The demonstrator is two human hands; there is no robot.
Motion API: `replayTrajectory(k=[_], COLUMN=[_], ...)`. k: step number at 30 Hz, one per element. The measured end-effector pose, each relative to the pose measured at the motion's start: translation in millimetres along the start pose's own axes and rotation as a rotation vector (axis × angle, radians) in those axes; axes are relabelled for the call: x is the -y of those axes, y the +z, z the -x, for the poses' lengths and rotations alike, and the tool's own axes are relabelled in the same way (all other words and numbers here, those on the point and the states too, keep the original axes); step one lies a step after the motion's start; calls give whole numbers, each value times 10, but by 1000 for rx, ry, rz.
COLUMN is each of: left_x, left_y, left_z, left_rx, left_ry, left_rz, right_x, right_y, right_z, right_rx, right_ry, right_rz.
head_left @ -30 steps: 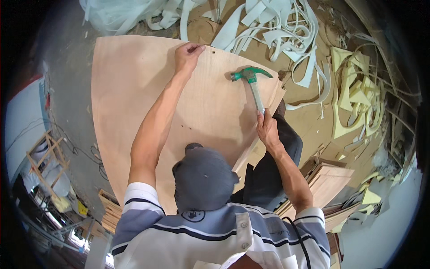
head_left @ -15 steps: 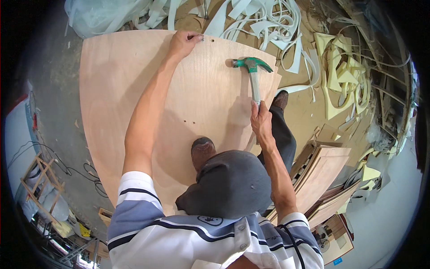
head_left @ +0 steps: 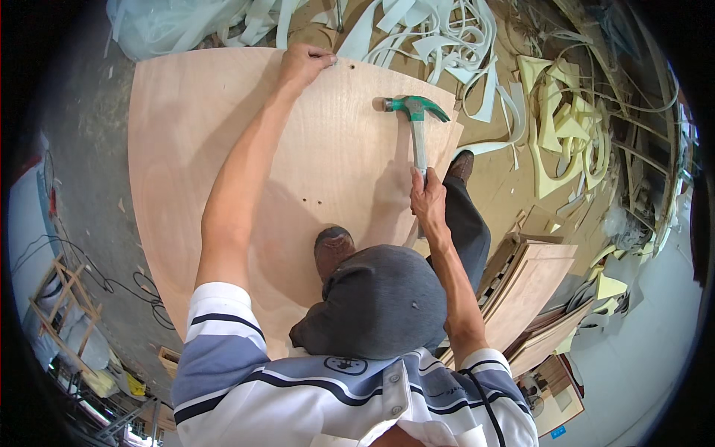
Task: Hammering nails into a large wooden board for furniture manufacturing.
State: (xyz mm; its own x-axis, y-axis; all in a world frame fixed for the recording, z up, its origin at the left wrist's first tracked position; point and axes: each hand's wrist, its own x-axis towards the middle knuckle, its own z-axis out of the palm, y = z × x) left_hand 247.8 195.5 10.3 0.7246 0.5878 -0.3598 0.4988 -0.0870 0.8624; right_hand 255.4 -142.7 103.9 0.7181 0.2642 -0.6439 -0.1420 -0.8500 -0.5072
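Note:
A large plywood panel (head_left: pixel 201 141) with a curved far edge lies under me, and one of my shoes rests on it. My left hand (head_left: pixel 304 65) is at the panel's far edge, thumb and fingers pinched together over a small dark thing too small to name. Just right of those fingertips is a dark hole (head_left: pixel 351 67). My right hand (head_left: pixel 429 200) grips the handle of a claw hammer (head_left: pixel 415 112) with a green head, held over the panel's right part. Two small dark holes (head_left: pixel 311 200) show near the panel's middle.
White foam strips (head_left: pixel 447 45) lie tangled beyond the far edge. Yellow foam offcuts (head_left: pixel 562 127) are heaped at the right. Stacked wood boards (head_left: pixel 532 279) lean at the lower right. A black cable (head_left: pixel 104 276) and a wooden frame (head_left: pixel 67 305) are on the left.
The view has shifted slightly. Both hands keep nearly the same places, the left at the far edge and the right holding the hammer over the panel.

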Motion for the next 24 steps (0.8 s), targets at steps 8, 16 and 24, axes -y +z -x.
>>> replayTrajectory(k=[8,16,24], left_x=[-28,656,1452], left_y=[27,-309,-607], left_z=[136,1333,2577], left_rx=[-151,-611,-838], left_ry=[82,29,-26], left_rz=[-124,161,-143], right_x=[-37,710,1519], right_y=[88,-197,11], right_z=[13,-13,-42], right_rx=[279,-236,-324], right_ry=[147,-349,-888], right_rz=[-870,-113,-284])
